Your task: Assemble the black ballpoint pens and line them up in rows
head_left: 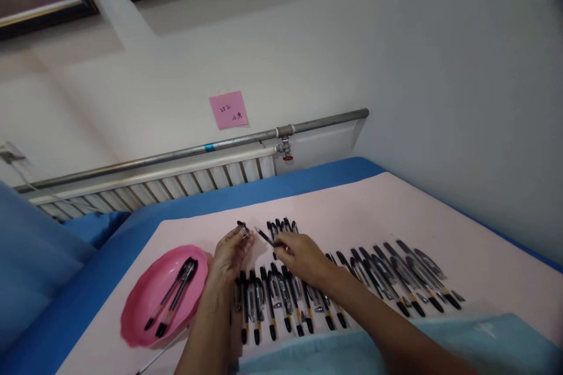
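Note:
My left hand [231, 252] pinches a small clear piece with a black end, which looks like a pen cap [243, 228]. To its right, my right hand [299, 255] is closed on a pen [264, 237] with a black grip. The pen's pale tip points up and left toward the cap, a small gap apart. Below both hands lies a row of pens [271, 303] in parts, with black ends and clear barrels. More pens [285, 225] lie beyond my right hand, and another group [387, 269] spreads to the right, partly behind my forearm.
A pink bowl [127, 304] with several pens [176, 293] stands left of my left forearm. A thin white stick-like thing [160, 353] lies by the bowl. Light blue cloth [316, 354] covers the near edge. A radiator [189, 183] and a pipe [325, 121] run along the wall behind.

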